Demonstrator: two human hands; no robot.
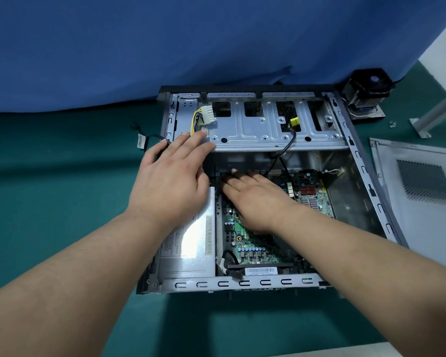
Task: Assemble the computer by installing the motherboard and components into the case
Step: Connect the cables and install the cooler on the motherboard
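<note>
Inside the open case (355,153), toward its 6 o'clock half, the motherboard (252,249) was seen lying flat on the floor of the chassis, with the silver power supply (188,243) just beside it at 9 o'clock. The right hand (252,199) was laid palm-down across the middle of the board, its fingers straight and spread and pointed toward 11 o'clock, where their tips met the board's far edge; nothing was gripped. The left hand (173,173) was placed flat as well, fingers extended and relaxed, with the fingertips resting on the near lip of the metal drive bracket (263,130) at 12 o'clock of the board. On that bracket a white plug (208,115) with yellow and black wires was lying near the left fingertips, and a yellow plug (294,121) on a black cable was seen further toward 3 o'clock.

The step in hand was judged to be the seating of the board: it appeared to be pressed and nudged into position while the case was steadied. Whether it was fully aligned could not be told, since the far corner was hidden by the hand. Next, screws would likely be called for, then the power plugs.

Outside the case, a side panel (422,181) was lying at 3 o'clock on the green mat (62,155), a cooler fan (368,91) stood at 2 o'clock, and a loose black cable (150,139) lay at 10 o'clock.
</note>
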